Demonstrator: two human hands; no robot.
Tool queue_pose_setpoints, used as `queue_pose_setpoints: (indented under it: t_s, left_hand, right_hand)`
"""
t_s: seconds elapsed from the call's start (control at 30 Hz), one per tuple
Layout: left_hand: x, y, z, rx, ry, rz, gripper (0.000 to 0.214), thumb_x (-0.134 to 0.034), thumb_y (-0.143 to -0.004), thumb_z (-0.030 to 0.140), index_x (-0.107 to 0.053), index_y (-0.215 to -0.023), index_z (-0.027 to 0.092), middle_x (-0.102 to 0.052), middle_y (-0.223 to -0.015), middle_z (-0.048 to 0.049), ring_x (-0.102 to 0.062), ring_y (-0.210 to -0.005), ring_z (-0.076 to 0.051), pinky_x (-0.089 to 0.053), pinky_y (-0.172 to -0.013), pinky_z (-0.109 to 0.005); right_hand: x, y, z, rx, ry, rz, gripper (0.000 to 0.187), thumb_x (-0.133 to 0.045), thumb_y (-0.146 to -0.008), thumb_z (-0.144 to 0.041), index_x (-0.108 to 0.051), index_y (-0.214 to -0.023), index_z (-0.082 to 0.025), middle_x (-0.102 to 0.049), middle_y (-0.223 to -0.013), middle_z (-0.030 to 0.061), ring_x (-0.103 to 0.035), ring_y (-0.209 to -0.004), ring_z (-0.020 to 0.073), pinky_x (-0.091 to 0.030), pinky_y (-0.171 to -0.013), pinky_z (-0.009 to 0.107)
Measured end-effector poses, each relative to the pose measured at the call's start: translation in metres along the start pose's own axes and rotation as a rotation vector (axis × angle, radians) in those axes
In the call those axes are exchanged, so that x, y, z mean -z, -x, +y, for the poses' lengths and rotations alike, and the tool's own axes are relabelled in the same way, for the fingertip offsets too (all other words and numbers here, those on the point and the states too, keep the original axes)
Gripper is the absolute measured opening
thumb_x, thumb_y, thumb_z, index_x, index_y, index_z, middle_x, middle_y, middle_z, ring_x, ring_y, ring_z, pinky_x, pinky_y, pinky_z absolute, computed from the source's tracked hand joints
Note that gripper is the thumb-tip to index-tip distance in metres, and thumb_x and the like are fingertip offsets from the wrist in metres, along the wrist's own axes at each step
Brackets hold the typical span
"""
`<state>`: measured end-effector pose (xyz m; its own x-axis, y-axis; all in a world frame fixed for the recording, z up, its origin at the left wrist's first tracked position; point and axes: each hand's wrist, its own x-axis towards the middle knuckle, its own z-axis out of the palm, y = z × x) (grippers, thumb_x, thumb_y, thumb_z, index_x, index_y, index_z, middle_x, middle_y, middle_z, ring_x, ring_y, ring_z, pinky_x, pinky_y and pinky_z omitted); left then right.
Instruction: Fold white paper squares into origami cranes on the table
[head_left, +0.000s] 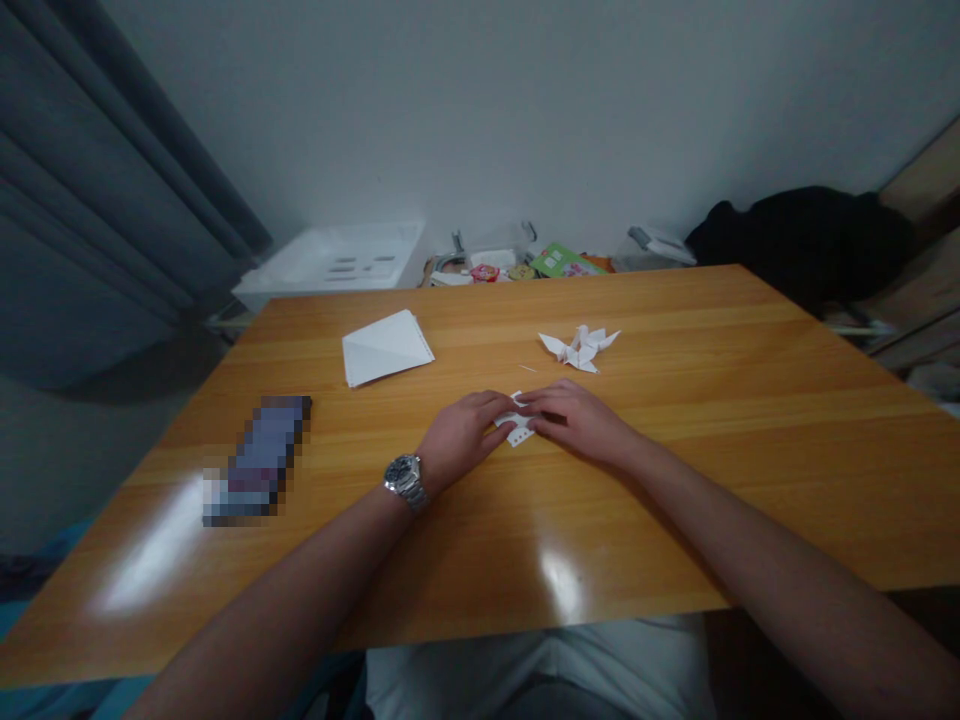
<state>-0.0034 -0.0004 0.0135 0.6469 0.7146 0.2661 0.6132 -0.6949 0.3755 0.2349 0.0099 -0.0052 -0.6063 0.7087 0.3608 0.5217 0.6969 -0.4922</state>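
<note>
A small folded piece of white paper (517,434) with a row of punched holes along one edge lies on the wooden table in front of me. My left hand (470,432), with a metal watch (405,478) on its wrist, pinches the paper's left side. From the right, my right hand (571,418) closes its fingers on the other side, partly covering the paper. Just beyond my right hand sit white folded paper cranes (581,348), their wings spread and overlapping, so I cannot tell how many.
A stack of white paper sheets (386,347) lies at the back left of the table (712,400). A blurred-out phone-like object (266,455) is nearer on the left. Behind the far edge are a white foam box (337,262), a green packet (562,261) and a black cloth-like heap (802,240).
</note>
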Motion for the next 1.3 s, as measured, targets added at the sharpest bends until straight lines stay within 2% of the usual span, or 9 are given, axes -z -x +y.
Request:
queue_pose_setpoints:
  t_s: [0.1,0.37,0.5,0.63,0.8,1.0,1.13,1.3]
  left_hand:
    - [0.001,0.0,0.0,-0.026,-0.06,-0.054,0.028,-0.053,-0.1,0.034,-0.062,-0.125,0.024,-0.069,-0.122,-0.0037,-0.064,-0.106,-0.022,-0.051,-0.091,-0.035]
    - [0.005,-0.001,0.006,0.005,-0.173,-0.083,0.031,-0.045,-0.104,0.035,-0.059,-0.129,0.025,-0.071,-0.113,-0.0042,-0.066,-0.099,-0.022,-0.052,-0.083,-0.034]
    - [0.003,-0.001,0.005,0.003,-0.165,-0.086,0.029,-0.045,-0.104,0.036,-0.064,-0.121,0.023,-0.07,-0.119,-0.0041,-0.065,-0.104,-0.022,-0.053,-0.087,-0.034]
    - [-0.001,0.0,0.002,-0.003,-0.181,-0.074,0.033,-0.042,-0.105,0.036,-0.067,-0.12,0.022,-0.068,-0.125,-0.005,-0.065,-0.108,-0.021,-0.054,-0.091,-0.034]
    - [-0.002,-0.001,0.003,-0.032,-0.227,-0.088,0.035,-0.042,-0.105,0.036,-0.068,-0.121,0.02,-0.068,-0.122,-0.0073,-0.063,-0.106,-0.022,-0.054,-0.091,-0.036]
    - [-0.003,0.001,0.007,-0.081,-0.177,-0.079,0.034,-0.048,-0.102,0.036,-0.068,-0.123,0.018,-0.064,-0.121,-0.009,-0.059,-0.103,-0.023,-0.051,-0.097,-0.038]
    - [-0.002,0.004,0.008,-0.091,-0.125,-0.076,0.037,-0.049,-0.101,0.039,-0.065,-0.129,0.019,-0.061,-0.125,-0.0101,-0.057,-0.111,-0.023,-0.049,-0.102,-0.039]
    - [0.0,0.005,0.011,-0.107,-0.14,-0.15,0.045,-0.046,-0.102,0.041,-0.057,-0.137,0.016,-0.057,-0.141,-0.0129,-0.054,-0.127,-0.026,-0.044,-0.111,-0.042]
  right_hand:
    - [-0.001,0.001,0.003,-0.013,-0.008,0.018,0.022,-0.064,-0.094,-0.021,-0.074,-0.113,-0.025,-0.073,-0.123,0.0058,-0.065,-0.113,0.0235,-0.047,-0.099,0.044]
    - [-0.003,0.0,0.004,-0.084,-0.059,0.06,0.021,-0.064,-0.093,-0.022,-0.074,-0.112,-0.023,-0.075,-0.117,0.0073,-0.067,-0.108,0.0244,-0.05,-0.096,0.043]
    - [-0.001,-0.001,0.002,-0.093,-0.074,0.064,0.017,-0.062,-0.095,-0.022,-0.075,-0.106,-0.023,-0.075,-0.117,0.0075,-0.068,-0.108,0.0243,-0.051,-0.095,0.043]
    - [-0.001,-0.002,0.0,-0.115,-0.069,0.059,0.014,-0.062,-0.094,-0.021,-0.075,-0.101,-0.022,-0.076,-0.115,0.0076,-0.068,-0.106,0.0245,-0.051,-0.094,0.043]
    - [-0.004,-0.003,0.003,-0.102,-0.041,0.098,0.01,-0.064,-0.093,-0.018,-0.074,-0.096,-0.02,-0.074,-0.114,0.0089,-0.067,-0.105,0.0241,-0.051,-0.094,0.042]
    - [-0.006,0.0,0.013,-0.119,0.018,0.161,0.01,-0.065,-0.092,-0.022,-0.073,-0.098,-0.021,-0.068,-0.108,0.0094,-0.063,-0.101,0.0234,-0.051,-0.091,0.041]
    - [-0.005,0.001,0.017,-0.186,0.047,0.196,0.01,-0.067,-0.091,-0.026,-0.072,-0.098,-0.021,-0.065,-0.1,0.008,-0.061,-0.098,0.0237,-0.05,-0.09,0.042]
    - [-0.002,0.001,0.02,-0.202,0.019,0.177,0.011,-0.066,-0.092,-0.029,-0.071,-0.095,-0.02,-0.064,-0.099,0.0079,-0.061,-0.095,0.0232,-0.05,-0.087,0.041]
